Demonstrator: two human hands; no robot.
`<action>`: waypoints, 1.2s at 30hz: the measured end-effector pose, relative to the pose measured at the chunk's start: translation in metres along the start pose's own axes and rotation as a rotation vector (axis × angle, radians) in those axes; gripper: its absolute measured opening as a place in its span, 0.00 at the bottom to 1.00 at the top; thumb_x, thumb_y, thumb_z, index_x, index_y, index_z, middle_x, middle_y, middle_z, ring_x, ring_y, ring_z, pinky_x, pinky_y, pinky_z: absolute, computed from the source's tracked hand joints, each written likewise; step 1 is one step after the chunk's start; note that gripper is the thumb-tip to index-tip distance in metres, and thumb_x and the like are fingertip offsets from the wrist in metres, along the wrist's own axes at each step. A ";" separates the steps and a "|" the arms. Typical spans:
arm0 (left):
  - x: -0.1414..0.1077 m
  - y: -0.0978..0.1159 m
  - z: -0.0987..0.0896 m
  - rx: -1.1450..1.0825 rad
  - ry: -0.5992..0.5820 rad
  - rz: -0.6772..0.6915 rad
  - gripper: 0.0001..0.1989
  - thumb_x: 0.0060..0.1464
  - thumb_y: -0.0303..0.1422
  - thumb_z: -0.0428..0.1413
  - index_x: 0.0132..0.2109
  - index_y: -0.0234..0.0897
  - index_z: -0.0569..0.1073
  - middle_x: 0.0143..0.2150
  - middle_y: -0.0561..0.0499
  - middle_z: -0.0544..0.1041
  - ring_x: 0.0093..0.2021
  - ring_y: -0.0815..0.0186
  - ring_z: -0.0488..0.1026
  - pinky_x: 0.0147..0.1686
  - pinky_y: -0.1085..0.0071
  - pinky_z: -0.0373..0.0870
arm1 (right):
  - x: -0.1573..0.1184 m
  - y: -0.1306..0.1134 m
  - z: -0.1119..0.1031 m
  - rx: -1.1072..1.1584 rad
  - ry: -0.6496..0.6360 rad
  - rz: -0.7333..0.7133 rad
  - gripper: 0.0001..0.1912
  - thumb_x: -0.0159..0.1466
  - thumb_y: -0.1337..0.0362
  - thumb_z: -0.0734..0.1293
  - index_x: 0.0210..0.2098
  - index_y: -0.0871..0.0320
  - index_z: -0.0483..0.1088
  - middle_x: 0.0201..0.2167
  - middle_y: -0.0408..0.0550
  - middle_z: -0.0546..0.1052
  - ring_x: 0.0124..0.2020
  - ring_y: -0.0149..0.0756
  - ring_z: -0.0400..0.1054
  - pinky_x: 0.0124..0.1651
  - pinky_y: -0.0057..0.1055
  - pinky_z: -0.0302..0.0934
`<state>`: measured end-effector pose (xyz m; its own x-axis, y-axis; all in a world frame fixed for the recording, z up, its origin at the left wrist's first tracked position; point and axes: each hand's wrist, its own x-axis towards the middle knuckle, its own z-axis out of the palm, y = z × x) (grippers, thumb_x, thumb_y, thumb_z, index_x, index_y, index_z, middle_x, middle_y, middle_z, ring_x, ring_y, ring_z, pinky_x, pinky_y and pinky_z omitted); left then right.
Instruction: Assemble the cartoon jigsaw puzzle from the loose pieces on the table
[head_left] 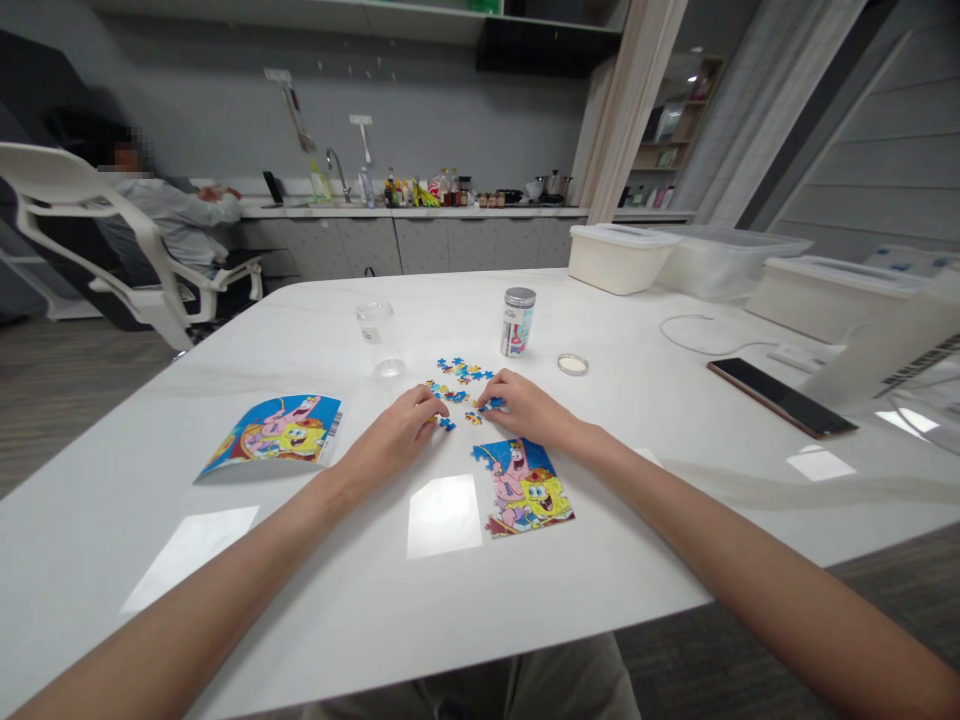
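Several loose jigsaw pieces (454,370), blue with bits of yellow, lie scattered between my two hands. My left hand (409,428) rests at their left side, fingers curled and closed on a puzzle piece (447,424) at the tabletop. From the right, my right hand (521,405) pinches a blue piece (493,403) at the pile's edge; its fingertips partly cover it. Nearer to me lies a partly joined jigsaw (529,485) with a pink starfish and a yellow sponge character, its left edge uneven. A curved picture sheet (277,435) with the same scene lies left of my left forearm.
Beyond the pieces stand a clear jar (377,335), a labelled can (517,325) and a round lid (572,365). On the right are a phone (780,397), a cable and storage boxes (619,260). A person (172,215) sits beyond the table at left, by a white chair.
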<state>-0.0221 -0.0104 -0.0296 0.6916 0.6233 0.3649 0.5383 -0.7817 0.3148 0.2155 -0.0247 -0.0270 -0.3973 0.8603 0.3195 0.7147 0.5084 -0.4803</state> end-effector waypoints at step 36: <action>0.001 0.001 0.003 0.004 0.034 0.016 0.11 0.59 0.22 0.45 0.39 0.36 0.70 0.40 0.47 0.71 0.37 0.66 0.71 0.39 0.68 0.70 | -0.001 0.001 0.002 -0.006 -0.056 -0.071 0.18 0.59 0.82 0.59 0.37 0.59 0.74 0.42 0.49 0.71 0.42 0.33 0.68 0.50 0.34 0.63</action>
<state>-0.0201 -0.0105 -0.0315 0.6836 0.6109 0.3994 0.5293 -0.7917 0.3050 0.2156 -0.0252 -0.0290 -0.4788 0.8227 0.3064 0.6868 0.5685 -0.4529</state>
